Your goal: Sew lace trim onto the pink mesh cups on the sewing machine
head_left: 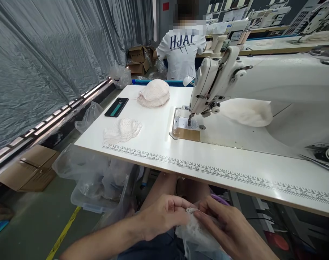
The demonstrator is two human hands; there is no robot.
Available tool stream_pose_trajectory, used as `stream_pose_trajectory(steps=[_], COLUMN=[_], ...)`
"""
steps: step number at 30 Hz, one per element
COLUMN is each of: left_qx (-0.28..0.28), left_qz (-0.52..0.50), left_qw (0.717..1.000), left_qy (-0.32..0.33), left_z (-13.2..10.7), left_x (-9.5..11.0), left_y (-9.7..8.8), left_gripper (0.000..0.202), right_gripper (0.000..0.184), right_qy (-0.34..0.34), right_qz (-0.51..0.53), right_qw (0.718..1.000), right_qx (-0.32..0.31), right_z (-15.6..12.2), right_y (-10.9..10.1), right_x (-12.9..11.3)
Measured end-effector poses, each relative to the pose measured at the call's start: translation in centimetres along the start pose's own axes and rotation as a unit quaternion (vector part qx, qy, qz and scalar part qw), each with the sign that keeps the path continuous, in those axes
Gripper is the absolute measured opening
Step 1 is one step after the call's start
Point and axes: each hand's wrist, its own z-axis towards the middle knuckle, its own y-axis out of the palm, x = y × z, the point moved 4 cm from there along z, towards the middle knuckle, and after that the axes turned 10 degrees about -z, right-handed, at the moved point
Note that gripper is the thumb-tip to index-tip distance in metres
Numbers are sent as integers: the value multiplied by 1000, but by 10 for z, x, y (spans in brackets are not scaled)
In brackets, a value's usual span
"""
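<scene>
Over my lap, in front of the table edge, both my hands pinch a piece of white lace fabric (pixel 193 231). My left hand (pixel 164 216) is closed on its upper left edge, with fingertips curled together. My right hand (pixel 224 224) grips the same fabric from the right, thumb and fingers pressed on it. The lower part of the fabric hangs down loosely between the hands. On the table above lie a flat white lace piece (pixel 123 130) and a rounded pale pink fabric piece (pixel 154 94).
A white sewing machine (pixel 216 83) stands on the white table (pixel 153 144), which has a printed ruler along its front edge. A phone (pixel 116 107) lies at the left. Scissors (pixel 319 164) rest at the right. A plastic bin (pixel 99 195) stands below. A co-worker (pixel 183 50) sits ahead.
</scene>
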Motion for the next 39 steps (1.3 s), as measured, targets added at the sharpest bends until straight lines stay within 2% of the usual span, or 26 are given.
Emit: stream_pose_trajectory(steps=[3, 7, 11, 14, 19, 22, 24, 27, 28, 32, 34, 37, 39], left_qx=[25, 80, 70, 64, 70, 52, 38, 26, 26, 55, 75, 86, 73], left_qz=[22, 26, 2, -3, 32, 47, 52, 63, 69, 89, 94, 100, 113], left_qw=[999, 996, 997, 997, 996, 996, 996, 995, 995, 993, 992, 991, 990], left_qy=[21, 37, -13, -35, -51, -63, -65, -73, -74, -60, -47, -36, -43], left_z=[1, 5, 5, 2, -1, -1, -2, -3, -4, -7, -9, -14, -17], left_x=[-7, -14, -14, -10, -3, -1, 0, 1, 1, 1, 1, 0, -1], left_y=[0, -4, -10, -17, -28, -30, -29, -29, -29, -35, -40, -45, -45], left_gripper=[44, 48, 50, 50, 48, 47, 46, 45, 44, 43, 43, 43, 41], right_gripper=[28, 31, 35, 30, 25, 26, 37, 67, 67, 29, 18, 18, 23], right_qy=[-2, 13, 26, 49, 71, 75, 46, -4, -7, 27, 40, 19, -10], right_qz=[-17, -33, 47, 98, 125, 118, 106, 101, 102, 113, 122, 137, 139], right_qw=[1000, 999, 998, 994, 987, 988, 991, 988, 987, 984, 982, 982, 982], right_qx=[0, -7, -15, -22, -71, -63, -69, -114, -125, -138, -138, -128, -124], right_z=[1, 4, 2, -3, -11, -13, -12, -7, -5, 4, 7, 8, 8], right_y=[3, 6, 2, -1, 6, 4, 2, 0, 1, 6, 9, 13, 15], right_x=[0, 5, 12, 17, 25, 27, 22, 12, 9, 8, 10, 10, 8])
